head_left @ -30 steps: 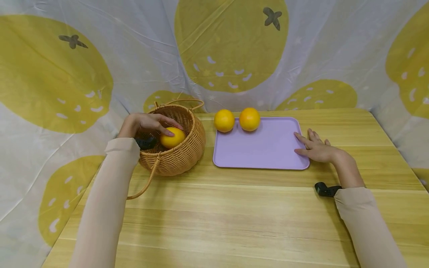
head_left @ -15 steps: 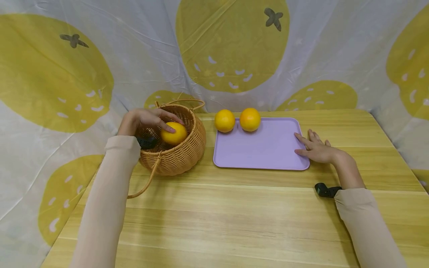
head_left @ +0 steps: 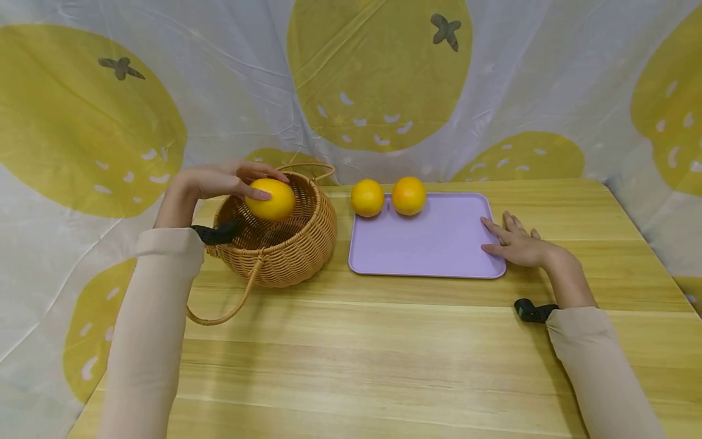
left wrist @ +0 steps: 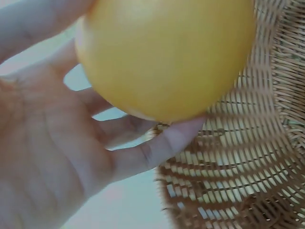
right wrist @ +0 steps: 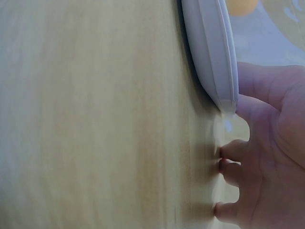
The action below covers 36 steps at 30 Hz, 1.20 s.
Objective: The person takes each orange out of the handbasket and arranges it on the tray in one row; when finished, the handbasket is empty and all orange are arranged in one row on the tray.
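An orange (head_left: 272, 201) is held in my left hand (head_left: 222, 180), over the mouth of a wicker basket (head_left: 296, 262). In the left wrist view the fingers curl round the orange (left wrist: 167, 57), with the basket's woven inside (left wrist: 228, 143) beyond it. My right hand (head_left: 523, 244) touches the right edge of a lilac tray (head_left: 433, 244), its fingers spread. The right wrist view shows the other fingertips (right wrist: 231, 212) down on the table beside the tray's rim (right wrist: 212, 52). Two more oranges, a left one (head_left: 367, 198) and a right one (head_left: 409, 196), sit at the tray's back left corner.
The wooden table (head_left: 373, 353) carries everything. One basket handle (head_left: 236, 311) droops toward the front, the other (head_left: 315, 164) stands out at the back. A white cloth (head_left: 241, 85) with yellow fruit prints hangs behind the table.
My left hand has lifted the orange from inside the basket up to above its rim, and moved a little left. The right hand and the tray have stayed put.
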{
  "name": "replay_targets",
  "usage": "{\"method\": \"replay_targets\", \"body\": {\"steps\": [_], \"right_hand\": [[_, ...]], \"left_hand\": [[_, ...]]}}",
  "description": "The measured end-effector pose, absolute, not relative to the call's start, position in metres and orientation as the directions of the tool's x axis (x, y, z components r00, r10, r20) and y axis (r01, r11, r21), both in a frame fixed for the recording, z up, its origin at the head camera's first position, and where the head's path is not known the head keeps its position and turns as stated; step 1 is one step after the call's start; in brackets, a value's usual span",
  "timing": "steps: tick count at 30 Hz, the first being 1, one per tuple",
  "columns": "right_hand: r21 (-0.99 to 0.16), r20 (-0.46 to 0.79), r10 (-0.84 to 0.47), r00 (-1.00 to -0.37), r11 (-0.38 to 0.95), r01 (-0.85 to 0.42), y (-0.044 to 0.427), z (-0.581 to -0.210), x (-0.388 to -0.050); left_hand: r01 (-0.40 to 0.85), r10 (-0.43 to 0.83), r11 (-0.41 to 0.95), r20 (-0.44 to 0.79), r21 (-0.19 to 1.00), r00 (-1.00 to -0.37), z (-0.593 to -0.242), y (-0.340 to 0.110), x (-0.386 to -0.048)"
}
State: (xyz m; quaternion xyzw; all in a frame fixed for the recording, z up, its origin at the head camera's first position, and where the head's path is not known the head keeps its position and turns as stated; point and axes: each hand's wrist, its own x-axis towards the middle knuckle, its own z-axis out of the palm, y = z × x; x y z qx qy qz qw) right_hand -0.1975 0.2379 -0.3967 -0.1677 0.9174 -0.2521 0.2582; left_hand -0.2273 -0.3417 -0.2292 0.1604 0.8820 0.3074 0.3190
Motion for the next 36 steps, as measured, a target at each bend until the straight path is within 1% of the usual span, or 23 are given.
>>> {"method": "replay_targets", "body": {"steps": [6,11,17,21,24,28,32,34,36], "right_hand": [[-0.549,-0.389,-0.433,-0.813,0.818,-0.173,0.241,-0.399,-0.196],[-0.554,-0.39,-0.428,-0.815,0.816,-0.164,0.242,-0.401,-0.196],[-0.554,-0.384,-0.427,-0.819,0.816,-0.166,0.241,-0.401,-0.195],[-0.555,-0.378,-0.432,-0.819,0.814,-0.173,0.239,-0.399,-0.196],[-0.556,-0.38,-0.431,-0.818,0.813,-0.171,0.237,-0.398,-0.196],[-0.562,-0.378,-0.433,-0.818,0.81,-0.169,0.235,-0.397,-0.197],[-0.584,-0.366,-0.439,-0.82,0.795,-0.165,0.236,-0.399,-0.199],[-0.579,-0.371,-0.428,-0.824,0.801,-0.155,0.236,-0.401,-0.2],[-0.58,-0.37,-0.427,-0.825,0.8,-0.154,0.236,-0.401,-0.201]], "left_hand": [[0.132,0.465,0.699,-0.307,0.703,-0.83,-0.213,-0.334,-0.22],[0.165,0.436,0.673,-0.206,0.721,-0.876,-0.204,-0.313,-0.216],[0.168,0.366,0.664,-0.12,0.728,-0.923,-0.195,-0.26,-0.211],[0.132,0.321,0.639,-0.106,0.758,-0.941,-0.197,-0.217,-0.212],[0.121,0.299,0.621,-0.091,0.775,-0.95,-0.203,-0.185,-0.215],[0.145,0.296,0.587,-0.045,0.796,-0.954,-0.218,-0.145,-0.224],[0.155,0.285,0.502,0.006,0.851,-0.958,-0.244,-0.105,-0.232],[0.142,0.265,0.446,0.021,0.884,-0.964,-0.261,-0.084,-0.234],[0.141,0.237,0.424,0.041,0.895,-0.971,-0.279,-0.063,-0.234]]}}
